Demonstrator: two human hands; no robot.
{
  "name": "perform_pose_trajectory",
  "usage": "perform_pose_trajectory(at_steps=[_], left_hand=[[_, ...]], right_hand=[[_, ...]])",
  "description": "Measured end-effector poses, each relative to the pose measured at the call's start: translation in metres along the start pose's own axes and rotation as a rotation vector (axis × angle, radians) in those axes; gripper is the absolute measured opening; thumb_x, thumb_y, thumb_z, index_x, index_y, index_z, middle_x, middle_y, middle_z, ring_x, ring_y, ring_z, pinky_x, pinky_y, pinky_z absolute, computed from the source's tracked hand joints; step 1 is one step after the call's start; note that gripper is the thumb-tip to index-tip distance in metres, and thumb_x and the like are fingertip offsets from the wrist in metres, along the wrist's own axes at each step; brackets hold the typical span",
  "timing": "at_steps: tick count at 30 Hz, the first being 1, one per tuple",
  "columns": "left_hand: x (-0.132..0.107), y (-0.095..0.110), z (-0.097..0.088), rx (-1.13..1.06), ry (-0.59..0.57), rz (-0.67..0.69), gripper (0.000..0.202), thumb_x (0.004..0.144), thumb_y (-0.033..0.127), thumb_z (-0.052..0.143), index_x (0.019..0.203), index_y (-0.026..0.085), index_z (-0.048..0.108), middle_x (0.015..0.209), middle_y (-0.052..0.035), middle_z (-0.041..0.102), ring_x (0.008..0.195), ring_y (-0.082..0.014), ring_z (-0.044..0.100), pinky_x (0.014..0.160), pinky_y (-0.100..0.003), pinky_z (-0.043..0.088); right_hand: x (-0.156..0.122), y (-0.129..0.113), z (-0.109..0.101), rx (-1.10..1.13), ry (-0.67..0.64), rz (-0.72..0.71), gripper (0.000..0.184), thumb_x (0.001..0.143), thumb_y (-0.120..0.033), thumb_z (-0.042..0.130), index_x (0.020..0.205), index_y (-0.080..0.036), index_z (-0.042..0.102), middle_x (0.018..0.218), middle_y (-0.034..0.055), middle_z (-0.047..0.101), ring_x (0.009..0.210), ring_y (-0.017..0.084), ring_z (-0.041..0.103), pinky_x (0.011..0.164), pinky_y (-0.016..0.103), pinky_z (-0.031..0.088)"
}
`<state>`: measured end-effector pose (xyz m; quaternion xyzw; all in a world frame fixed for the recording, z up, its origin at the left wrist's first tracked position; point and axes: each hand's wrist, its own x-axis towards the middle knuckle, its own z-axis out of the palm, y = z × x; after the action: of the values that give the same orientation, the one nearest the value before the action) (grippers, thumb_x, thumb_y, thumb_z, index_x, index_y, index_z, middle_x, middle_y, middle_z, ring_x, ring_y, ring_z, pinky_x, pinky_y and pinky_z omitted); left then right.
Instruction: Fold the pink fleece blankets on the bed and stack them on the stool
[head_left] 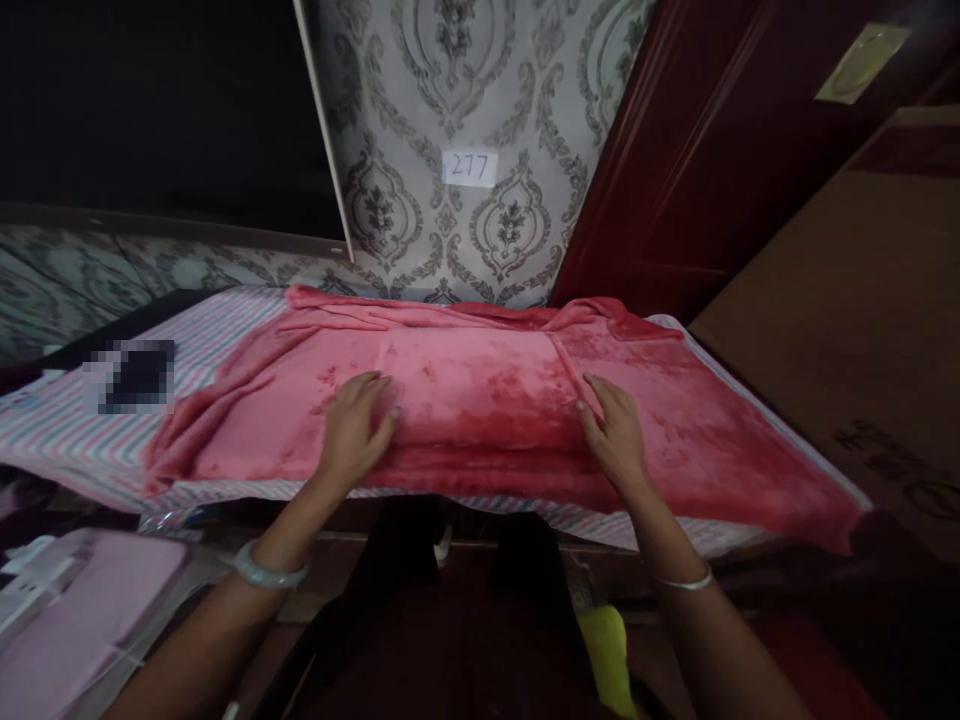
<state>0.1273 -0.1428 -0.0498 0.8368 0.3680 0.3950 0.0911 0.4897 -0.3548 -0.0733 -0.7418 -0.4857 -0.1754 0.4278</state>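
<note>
A pink plush blanket [480, 375] lies across a low table, with a folded, raised rectangular section in its middle. The left side of that section is where my left hand [358, 425] rests, its fingers curved and the thumb apart. At the opposite side, my right hand [616, 425] touches the section's raised edge, thumb and fingers spread. Neither hand visibly grips the fabric. Loose, rumpled parts of the blanket stretch out to both sides and along the back, where they bunch up.
A striped cloth [225, 325] covers the table under the blanket. A dark, pixelated object [139, 377] lies at the left. Behind stand a patterned wall with a "277" label [469, 168] and a television [165, 120]. A large cardboard box [847, 300] borders the right side.
</note>
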Motion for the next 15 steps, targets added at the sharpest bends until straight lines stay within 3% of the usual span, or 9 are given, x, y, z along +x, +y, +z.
perform_pose_trajectory(at_steps=[3,6,11,15], left_hand=[[0.017,0.036,0.007,0.127,-0.169,0.195,0.053,0.097,0.043,0.044,0.142,0.018,0.057,0.153,-0.0148,0.053,0.146,-0.0312,0.043,0.121,-0.052,0.033],[0.025,0.057,0.024,0.265,-0.316,0.220,0.060,0.099,0.048,0.046,0.152,0.020,0.049,0.165,-0.0142,0.037,0.155,-0.0336,0.027,0.126,-0.057,0.022],[0.008,0.049,0.056,0.357,-0.465,0.091,0.075,0.092,0.062,0.056,0.157,0.028,0.042,0.169,-0.0156,0.027,0.155,-0.0458,0.020,0.119,-0.074,0.020],[-0.010,0.037,0.068,0.342,-0.396,0.112,0.074,0.094,0.061,0.055,0.159,0.030,0.039,0.170,-0.0157,0.024,0.156,-0.0460,0.015,0.119,-0.075,0.018]], right_hand=[[0.029,-0.038,0.016,-0.097,-0.099,-0.184,0.057,0.101,-0.050,0.040,0.144,-0.017,0.057,0.146,0.0175,0.057,0.137,0.031,0.049,0.113,0.053,0.039],[0.035,-0.064,0.042,-0.244,-0.239,-0.231,0.058,0.103,-0.049,0.039,0.154,-0.022,0.048,0.160,0.0131,0.044,0.149,0.034,0.034,0.117,0.058,0.032],[0.005,-0.062,0.077,-0.458,-0.476,-0.154,0.056,0.104,-0.045,0.037,0.159,-0.031,0.040,0.167,0.0054,0.035,0.153,0.034,0.029,0.117,0.065,0.030],[-0.008,-0.053,0.085,-0.474,-0.455,-0.145,0.056,0.104,-0.044,0.037,0.159,-0.032,0.040,0.168,0.0035,0.033,0.154,0.033,0.027,0.118,0.063,0.031]])
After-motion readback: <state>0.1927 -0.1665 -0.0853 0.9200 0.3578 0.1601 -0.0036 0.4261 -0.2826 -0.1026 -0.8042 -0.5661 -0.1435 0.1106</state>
